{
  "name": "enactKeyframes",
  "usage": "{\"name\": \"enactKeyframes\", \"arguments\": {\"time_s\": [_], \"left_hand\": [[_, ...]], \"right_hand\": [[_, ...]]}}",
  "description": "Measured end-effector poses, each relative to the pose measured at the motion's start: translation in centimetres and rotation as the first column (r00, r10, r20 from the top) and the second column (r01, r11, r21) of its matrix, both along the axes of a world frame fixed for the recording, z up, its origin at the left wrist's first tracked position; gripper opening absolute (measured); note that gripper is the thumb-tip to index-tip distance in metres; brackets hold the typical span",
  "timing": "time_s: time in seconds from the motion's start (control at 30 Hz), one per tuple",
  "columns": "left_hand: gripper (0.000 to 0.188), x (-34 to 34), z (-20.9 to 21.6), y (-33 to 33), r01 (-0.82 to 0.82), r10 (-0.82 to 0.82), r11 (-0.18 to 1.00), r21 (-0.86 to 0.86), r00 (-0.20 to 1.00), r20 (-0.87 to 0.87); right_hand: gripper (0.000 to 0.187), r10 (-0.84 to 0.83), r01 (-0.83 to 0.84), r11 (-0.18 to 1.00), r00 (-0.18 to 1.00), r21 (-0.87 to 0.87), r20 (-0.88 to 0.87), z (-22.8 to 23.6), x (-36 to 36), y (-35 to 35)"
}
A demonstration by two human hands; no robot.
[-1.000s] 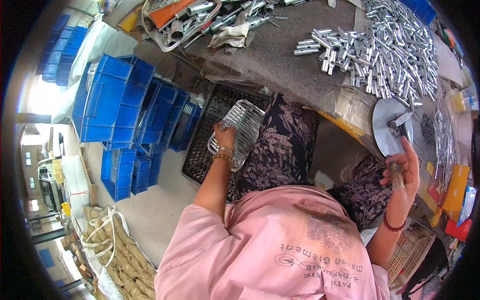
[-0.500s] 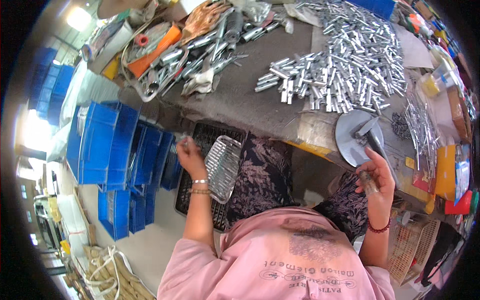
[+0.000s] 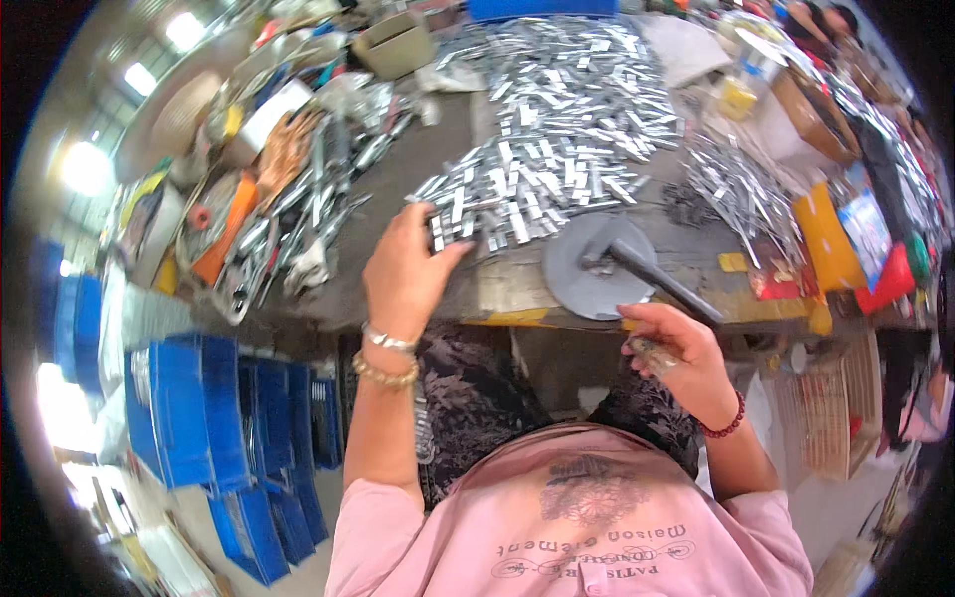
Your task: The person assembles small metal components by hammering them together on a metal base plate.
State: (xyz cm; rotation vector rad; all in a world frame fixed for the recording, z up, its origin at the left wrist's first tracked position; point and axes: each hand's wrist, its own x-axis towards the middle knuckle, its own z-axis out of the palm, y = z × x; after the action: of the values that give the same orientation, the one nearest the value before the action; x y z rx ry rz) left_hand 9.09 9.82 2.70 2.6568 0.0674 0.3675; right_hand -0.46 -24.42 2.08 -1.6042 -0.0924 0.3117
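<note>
Head view: my left hand (image 3: 403,267) half-open at the metal tubes (image 3: 567,149), my right hand (image 3: 684,360) loosely curled; I can't tell what either holds.

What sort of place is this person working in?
Probably a metalworking or assembly workshop: short metal pieces lie heaped on a workbench, a hammer-like tool rests on a round disc, and blue bins stand stacked at left.

Left arm (image 3: 383,438) stretched forward, left grip (image 3: 406,274) parted, right arm (image 3: 748,470) angled inward, right grip (image 3: 686,360) loosely curled
</note>
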Motion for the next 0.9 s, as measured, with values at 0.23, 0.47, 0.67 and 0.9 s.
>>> {"name": "enactKeyframes", "arguments": {"time_s": [0.23,0.47,0.67,0.9], "left_hand": [[0.032,-2.0,0.7,0.5,0.114,-0.113,0.993,-0.027,0.993,0.033],[0.018,-2.7,1.3,-0.5,0.228,-0.224,0.970,-0.084,0.973,0.047],[0.019,-2.5,0.2,-1.0,0.182,-0.178,0.982,-0.044,0.980,0.087],[0.014,-3.1,-0.6,-1.1,0.231,-0.223,0.973,-0.011,0.946,0.235]], "right_hand": [[0.045,0.090,-0.013,0.963,0.957,-0.271,0.275,2.0,0.3,-2.0],[0.025,0.091,0.549,0.608,0.669,-0.573,0.738,2.5,6.7,-7.6],[0.022,0.332,0.673,0.245,0.618,-0.698,0.713,1.5,15.2,-10.8],[0.016,0.531,0.622,0.190,0.585,-0.760,0.612,1.7,15.4,-12.7]]}}
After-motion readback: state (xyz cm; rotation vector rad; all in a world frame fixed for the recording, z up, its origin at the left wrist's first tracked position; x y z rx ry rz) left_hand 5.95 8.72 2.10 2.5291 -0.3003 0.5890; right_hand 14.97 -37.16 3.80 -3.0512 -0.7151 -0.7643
